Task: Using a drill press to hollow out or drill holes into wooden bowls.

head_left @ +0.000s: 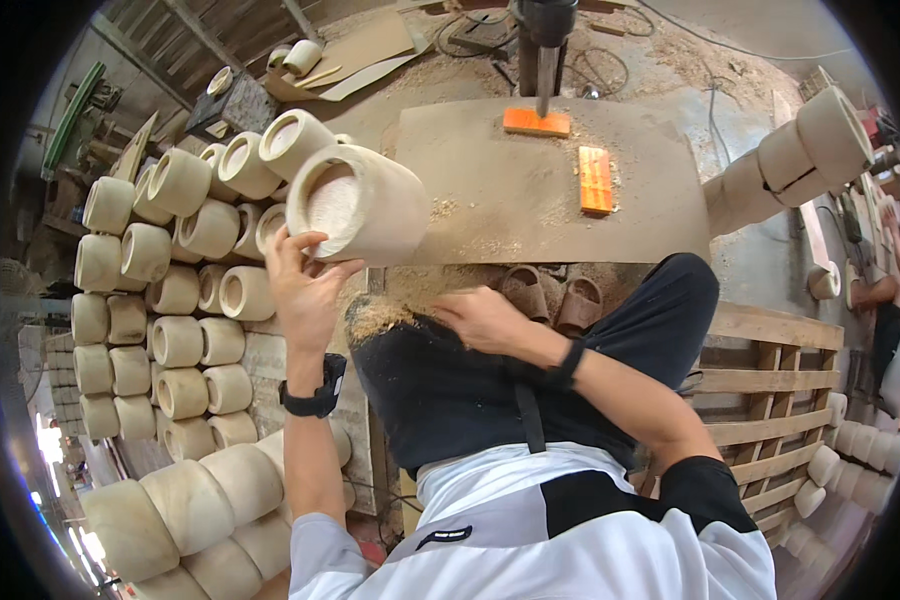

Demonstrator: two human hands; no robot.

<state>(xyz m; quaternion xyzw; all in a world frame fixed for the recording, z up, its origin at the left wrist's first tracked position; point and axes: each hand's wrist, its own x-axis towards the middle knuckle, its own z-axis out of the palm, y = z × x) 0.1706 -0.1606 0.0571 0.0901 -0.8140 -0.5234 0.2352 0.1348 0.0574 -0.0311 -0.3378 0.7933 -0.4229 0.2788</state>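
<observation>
My left hand grips the lower rim of a pale wooden cup, thick-walled and rounded, thumb underneath and fingers at its hollow mouth. The cup is tilted, its opening toward the left, and the hollow looks dusted with wood powder. Over my left thigh is my right hand, beside a heap of sawdust on my dark trousers. Its fingertips are smeared by motion, so their closure is unclear. Ahead lies a flat brown board bearing two orange blocks, below a vertical drill bit.
Similar wooden cups are stacked in rows on my left, with more at the lower left. Joined cups lean at the right, above a slatted wooden pallet. Brown sandals sit under the board's near edge. Another person is at far right.
</observation>
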